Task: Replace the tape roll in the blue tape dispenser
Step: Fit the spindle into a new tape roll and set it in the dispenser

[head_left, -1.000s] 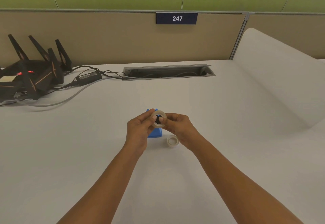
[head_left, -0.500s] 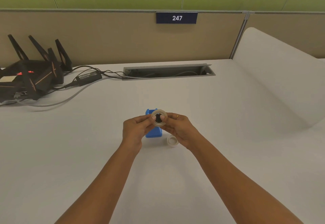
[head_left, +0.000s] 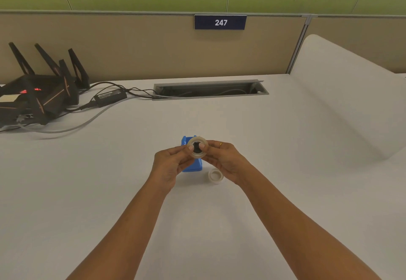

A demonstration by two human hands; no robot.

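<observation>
I hold a clear tape roll with a dark core upright above the desk, pinched between both hands. My left hand grips its left side and my right hand, with a ring on one finger, grips its right side. Both thumbs press near the dark centre. The blue tape dispenser stands on the white desk just behind and below the roll, partly hidden by my fingers. A second, whitish tape roll lies flat on the desk, close under my right hand.
A black router with antennas and a power brick with cables sit at the far left. A cable slot runs along the back of the desk. A white curved divider rises at the right.
The left hand slid slightly down and left along the roll, uncovering more of the blue dispenser. The roll stays held in nearly the same spot.
</observation>
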